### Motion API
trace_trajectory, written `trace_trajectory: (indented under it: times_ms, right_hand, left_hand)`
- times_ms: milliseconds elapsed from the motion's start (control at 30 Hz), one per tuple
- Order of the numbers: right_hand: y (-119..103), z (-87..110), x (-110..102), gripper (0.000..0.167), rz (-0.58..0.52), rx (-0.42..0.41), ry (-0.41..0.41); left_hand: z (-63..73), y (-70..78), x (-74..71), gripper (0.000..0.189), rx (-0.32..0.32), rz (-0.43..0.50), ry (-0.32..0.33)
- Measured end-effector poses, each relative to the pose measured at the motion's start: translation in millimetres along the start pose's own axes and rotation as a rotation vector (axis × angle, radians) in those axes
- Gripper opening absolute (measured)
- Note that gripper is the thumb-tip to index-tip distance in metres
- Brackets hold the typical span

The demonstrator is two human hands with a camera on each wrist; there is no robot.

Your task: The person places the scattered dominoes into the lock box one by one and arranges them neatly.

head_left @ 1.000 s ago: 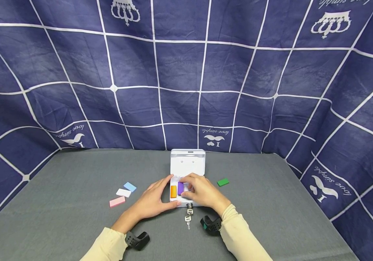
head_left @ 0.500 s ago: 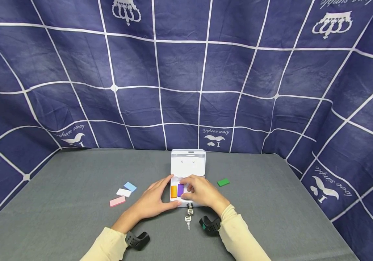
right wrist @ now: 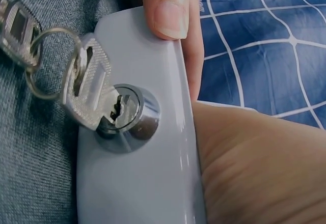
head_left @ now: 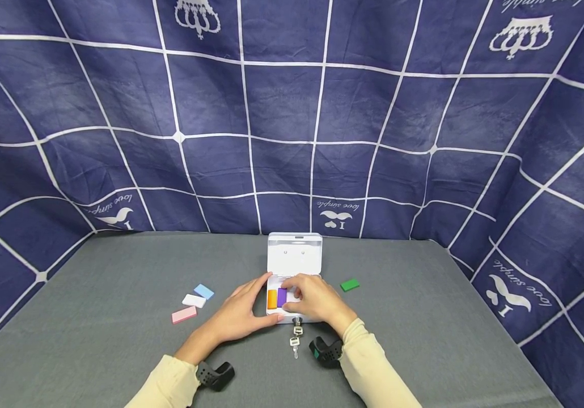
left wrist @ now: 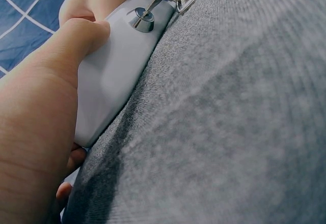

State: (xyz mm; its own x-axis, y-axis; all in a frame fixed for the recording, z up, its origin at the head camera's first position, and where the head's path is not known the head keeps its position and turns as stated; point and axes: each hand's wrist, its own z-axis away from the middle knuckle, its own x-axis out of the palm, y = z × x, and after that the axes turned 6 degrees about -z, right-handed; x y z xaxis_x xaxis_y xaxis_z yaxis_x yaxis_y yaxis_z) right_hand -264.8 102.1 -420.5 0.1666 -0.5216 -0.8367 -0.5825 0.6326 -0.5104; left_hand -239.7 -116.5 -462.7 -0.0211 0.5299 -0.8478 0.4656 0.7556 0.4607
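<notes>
A small white lockable cash box [head_left: 294, 259] stands on the table with its lid raised. My left hand [head_left: 238, 314] holds the box at its left side, thumb at the front edge and fingers toward the back corner. Inside, my right hand [head_left: 319, 299] pinches a flat purple block [head_left: 282, 297] between thumb and fingers at its two ends. An orange block [head_left: 271, 298] lies directly left of the purple one. A key [right wrist: 91, 84] sits in the front lock [right wrist: 135, 114], a second key hanging from its ring. The right hand covers the box's right part.
Left of the box, blue [head_left: 203, 291], white [head_left: 194, 301] and pink [head_left: 183, 314] blocks lie on the grey table [head_left: 118, 317]. A green block [head_left: 350, 284] lies to the right. Behind the table hangs a blue curtain [head_left: 282, 113] with white lines.
The purple block has moved slightly down and left inside the box, up against the orange block, with my right hand following. My left hand has stayed on the box.
</notes>
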Motion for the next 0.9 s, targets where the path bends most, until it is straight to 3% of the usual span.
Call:
trace_trajectory:
  times_ms: [900]
  right_hand:
    - [-0.3, -0.4, -2.5, 0.034, 0.015, 0.006, -0.033]
  left_hand:
    - [-1.0, -0.3, 0.7, 0.098, 0.000, -0.002, -0.001]
